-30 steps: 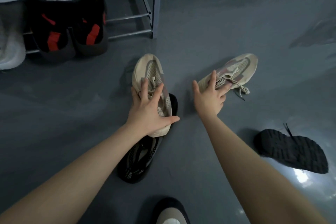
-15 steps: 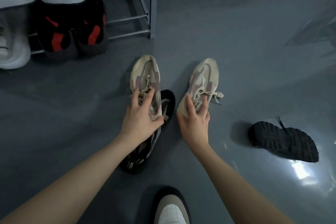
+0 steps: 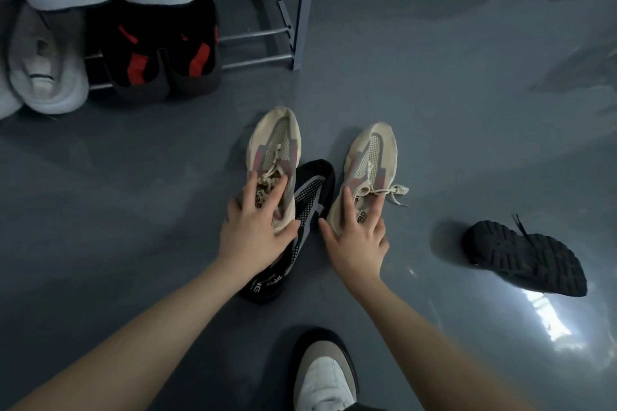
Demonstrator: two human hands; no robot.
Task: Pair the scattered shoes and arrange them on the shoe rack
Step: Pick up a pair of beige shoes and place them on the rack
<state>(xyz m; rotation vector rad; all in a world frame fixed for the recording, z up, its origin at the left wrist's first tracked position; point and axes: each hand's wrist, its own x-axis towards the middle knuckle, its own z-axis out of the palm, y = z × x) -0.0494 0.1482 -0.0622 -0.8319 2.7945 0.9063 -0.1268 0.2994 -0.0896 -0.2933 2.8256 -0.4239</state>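
Beige mesh sneakers lie toes-forward on the grey floor (image 3: 434,143): left sneaker (image 3: 274,147) gripped by the left hand (image 3: 257,233), right sneaker (image 3: 370,157) by the right hand (image 3: 357,240), a black knit shoe (image 3: 300,210) between. Pairing step; next, lift both to the shoe rack (image 3: 300,10).

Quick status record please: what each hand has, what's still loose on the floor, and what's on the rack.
left hand: grips left beige shoe
right hand: grips right beige shoe
beige pair: side by side, toes toward rack
between them: black knit shoe, partly under left beige shoe
loose right: black shoe, sole showing
rack: red-black pair, white shoes
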